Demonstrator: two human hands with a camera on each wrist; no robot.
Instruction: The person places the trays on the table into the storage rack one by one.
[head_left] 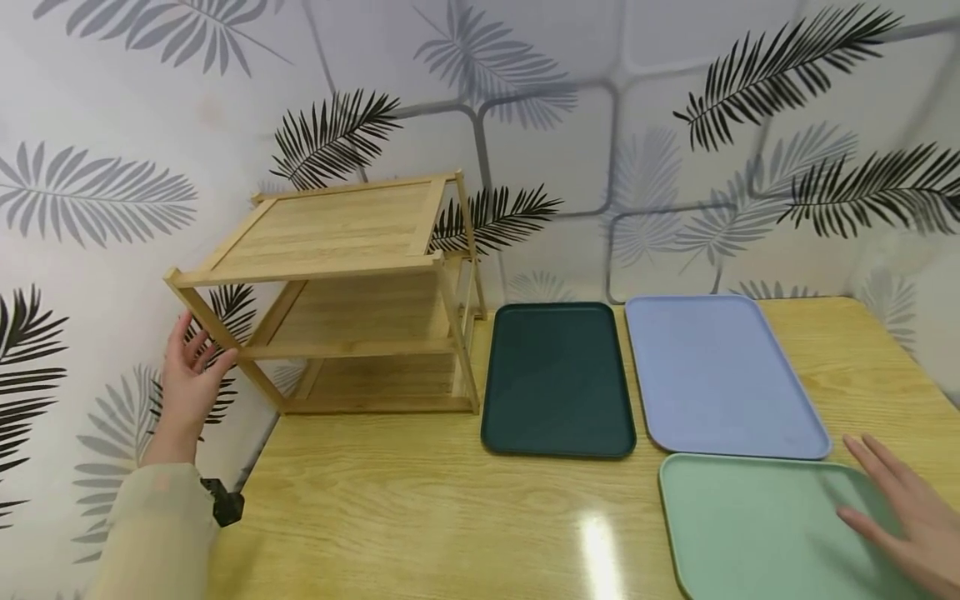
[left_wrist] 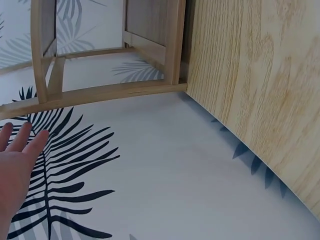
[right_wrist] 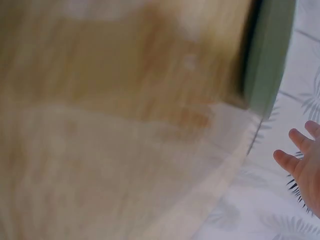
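At the back left of the table stands a wooden shelf rack with three tiers, seen in the head view. My left hand is beside its left front post, fingers spread and slightly bent. In the left wrist view the left hand lies close to the rack's wooden frame; whether it touches is unclear. My right hand hovers with extended fingers over the right part of a light green tray. Nothing is in the right hand in the right wrist view.
A dark green tray lies right of the rack. Beside it lies a pale blue tray, its near edge close to the light green one. The wooden table meets a leaf-patterned wall covering at the back and left.
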